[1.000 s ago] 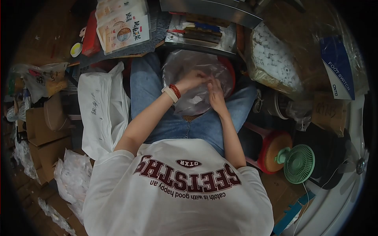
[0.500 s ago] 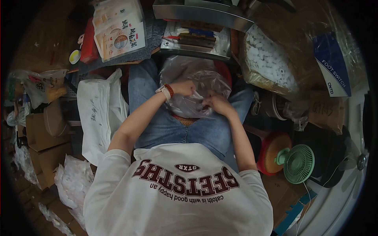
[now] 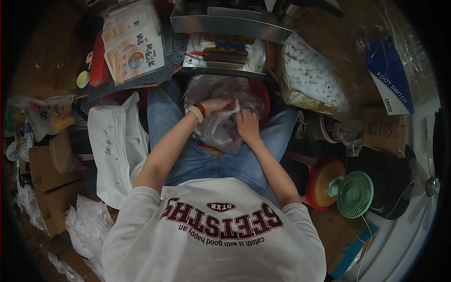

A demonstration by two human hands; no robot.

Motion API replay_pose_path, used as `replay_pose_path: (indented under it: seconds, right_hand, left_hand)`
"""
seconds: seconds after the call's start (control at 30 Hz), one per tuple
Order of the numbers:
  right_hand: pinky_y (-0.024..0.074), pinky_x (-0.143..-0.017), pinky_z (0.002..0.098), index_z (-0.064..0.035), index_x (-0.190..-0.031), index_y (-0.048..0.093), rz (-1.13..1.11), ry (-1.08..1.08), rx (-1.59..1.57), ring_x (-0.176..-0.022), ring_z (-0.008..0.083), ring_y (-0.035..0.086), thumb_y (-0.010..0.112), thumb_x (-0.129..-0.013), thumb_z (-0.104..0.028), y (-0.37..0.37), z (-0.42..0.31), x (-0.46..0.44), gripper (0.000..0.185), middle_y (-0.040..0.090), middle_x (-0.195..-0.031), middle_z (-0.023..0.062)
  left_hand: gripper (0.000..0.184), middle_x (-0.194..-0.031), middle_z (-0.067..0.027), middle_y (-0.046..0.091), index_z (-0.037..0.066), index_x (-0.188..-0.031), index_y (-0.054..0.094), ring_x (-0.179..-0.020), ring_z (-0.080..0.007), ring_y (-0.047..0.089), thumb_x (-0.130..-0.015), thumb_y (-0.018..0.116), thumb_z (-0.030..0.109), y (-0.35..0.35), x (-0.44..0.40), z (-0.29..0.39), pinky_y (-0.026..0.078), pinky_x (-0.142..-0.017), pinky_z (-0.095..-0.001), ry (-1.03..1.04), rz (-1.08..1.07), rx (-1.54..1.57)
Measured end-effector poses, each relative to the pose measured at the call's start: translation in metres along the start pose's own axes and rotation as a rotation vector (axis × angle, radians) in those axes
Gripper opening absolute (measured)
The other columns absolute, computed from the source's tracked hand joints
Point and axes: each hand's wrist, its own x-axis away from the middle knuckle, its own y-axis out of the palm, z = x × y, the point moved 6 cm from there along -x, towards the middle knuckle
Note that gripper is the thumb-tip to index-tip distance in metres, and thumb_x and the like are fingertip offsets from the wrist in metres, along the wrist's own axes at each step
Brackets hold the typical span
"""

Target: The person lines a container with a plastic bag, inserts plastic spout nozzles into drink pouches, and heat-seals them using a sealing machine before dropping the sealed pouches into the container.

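Note:
A large clear plastic bag [image 3: 221,134] lies bunched between my knees, lining or covering a red tub [image 3: 260,96] that shows at its right side. My left hand [image 3: 217,105], with a red beaded bracelet and a pale band at the wrist, holds the bag's gathered film, its fingers pressed together. On the right, my right hand [image 3: 247,124] grips the same film close by, fingers bent over it. A raised fold of plastic stands between the two hands. What the bag contains is hard to make out.
Ahead stands a metal machine [image 3: 230,26]. Left of it lie printed packets [image 3: 136,58]; right, a box of small white parts [image 3: 310,75] and a foot switch box [image 3: 390,77]. A white sack [image 3: 115,145] is by my left leg, a green fan [image 3: 355,194] at right.
My right hand has moved up and inward on the bag, and its fingers now point forward. The plastic between my hands is lifted into a fold. The view has shifted slightly.

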Motion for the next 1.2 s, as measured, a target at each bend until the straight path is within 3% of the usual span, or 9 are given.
replay_pose_path:
  seconds: [0.3, 0.5, 0.57, 0.67, 0.73, 0.83, 0.93, 1.03, 1.2]
  right_hand:
    - [0.0416, -0.082, 0.0353, -0.0001, -0.116, 0.055, 0.014, 0.004, 0.04, -0.093, 0.0253, 0.055, 0.05, -0.08, -0.015, 0.005, 0.0, -0.004, 0.039, 0.056, -0.103, 0.0128]
    - [0.036, -0.1, 0.0437, -0.0005, -0.097, 0.061, -0.075, 0.072, -0.161, -0.107, 0.0289, 0.056, 0.059, -0.08, -0.011, -0.035, 0.02, 0.042, 0.02, 0.062, -0.109, 0.0162]
    - [0.035, -0.101, 0.0429, -0.0001, -0.092, 0.062, -0.16, 0.098, -0.227, -0.106, 0.0298, 0.056, 0.06, -0.081, -0.008, -0.042, 0.024, 0.067, 0.014, 0.063, -0.104, 0.0162]
    - [0.0353, -0.101, 0.0382, -0.0016, -0.09, 0.061, -0.178, 0.216, -0.519, -0.107, 0.0258, 0.056, 0.053, -0.092, -0.014, -0.048, 0.03, 0.064, 0.015, 0.064, -0.106, 0.0148]
    - [0.0356, -0.099, 0.0336, -0.0026, -0.089, 0.06, 0.029, 0.742, -1.463, -0.108, 0.0201, 0.055, 0.044, -0.099, -0.02, -0.022, 0.055, 0.054, 0.026, 0.064, -0.102, 0.0116]
    - [0.0373, -0.095, 0.034, -0.0023, -0.104, 0.053, -0.006, 0.829, -1.793, -0.114, 0.0214, 0.051, 0.042, -0.099, -0.018, 0.043, 0.06, 0.029, 0.02, 0.061, -0.101, 0.0096]
    - [0.0403, -0.093, 0.0353, -0.0004, -0.112, 0.048, -0.116, 0.296, -0.947, -0.113, 0.0278, 0.053, 0.044, -0.095, -0.015, 0.01, 0.012, -0.022, 0.023, 0.059, -0.104, 0.0128]
    - [0.0435, -0.089, 0.0359, 0.0018, -0.115, 0.048, -0.124, 0.457, -1.074, -0.107, 0.0344, 0.056, 0.047, -0.092, -0.016, 0.024, 0.027, -0.019, 0.029, 0.059, -0.102, 0.0158]
    - [0.0456, -0.082, 0.0329, 0.0002, -0.112, 0.053, -0.365, 0.472, -0.918, -0.092, 0.0292, 0.061, 0.042, -0.098, -0.029, 0.042, 0.051, 0.0, 0.034, 0.061, -0.102, 0.0147]
  left_hand:
    - [0.038, -0.088, -0.0016, 0.065, 0.003, -0.102, 0.068, -0.081, -0.0113, 0.055, -0.092, 0.055, 0.037, -0.006, 0.002, 0.03, 0.043, -0.08, -0.0263, 0.282, 0.019, 0.089]
    - [0.038, -0.084, -0.0052, 0.067, 0.0, -0.101, 0.068, -0.082, -0.0188, 0.063, -0.087, 0.059, 0.034, -0.094, -0.073, -0.067, 0.048, -0.075, -0.0301, 0.184, 0.741, -0.231]
    - [0.035, -0.083, -0.0049, 0.067, 0.0, -0.095, 0.069, -0.079, -0.0217, 0.064, -0.087, 0.059, 0.033, -0.095, -0.081, -0.119, 0.049, -0.073, -0.0304, 0.185, 0.76, 0.373]
    - [0.031, -0.092, -0.0082, 0.066, 0.001, -0.09, 0.068, -0.081, -0.0206, 0.063, -0.088, 0.06, 0.03, -0.058, -0.033, -0.077, 0.048, -0.069, -0.0305, -0.012, 0.768, 0.463]
    - [0.026, -0.096, -0.0097, 0.065, 0.002, -0.09, 0.068, -0.083, -0.0213, 0.063, -0.089, 0.06, 0.027, -0.043, -0.012, -0.052, 0.048, -0.068, -0.0305, 0.043, 0.753, 0.347]
    - [0.017, -0.09, -0.011, 0.063, 0.005, -0.09, 0.067, -0.078, -0.0244, 0.063, -0.088, 0.06, 0.021, -0.018, 0.068, 0.047, 0.048, -0.066, -0.0313, 0.746, 0.791, -0.191]
    - [0.011, -0.089, -0.0123, 0.06, 0.008, -0.089, 0.068, -0.083, -0.0274, 0.061, -0.087, 0.06, 0.015, 0.033, 0.101, 0.083, 0.05, -0.071, -0.0329, 0.861, 0.52, -0.671]
    - [0.012, -0.092, -0.0103, 0.061, 0.007, -0.095, 0.066, -0.096, -0.025, 0.06, -0.087, 0.06, 0.014, 0.049, 0.107, 0.088, 0.05, -0.079, -0.0334, 1.082, 0.468, -0.67]
    - [0.022, -0.102, -0.0098, 0.063, 0.008, -0.109, 0.062, -0.106, -0.0211, 0.059, -0.089, 0.058, 0.013, 0.03, 0.054, 0.056, 0.049, -0.083, -0.0327, 0.784, 0.176, -0.127]
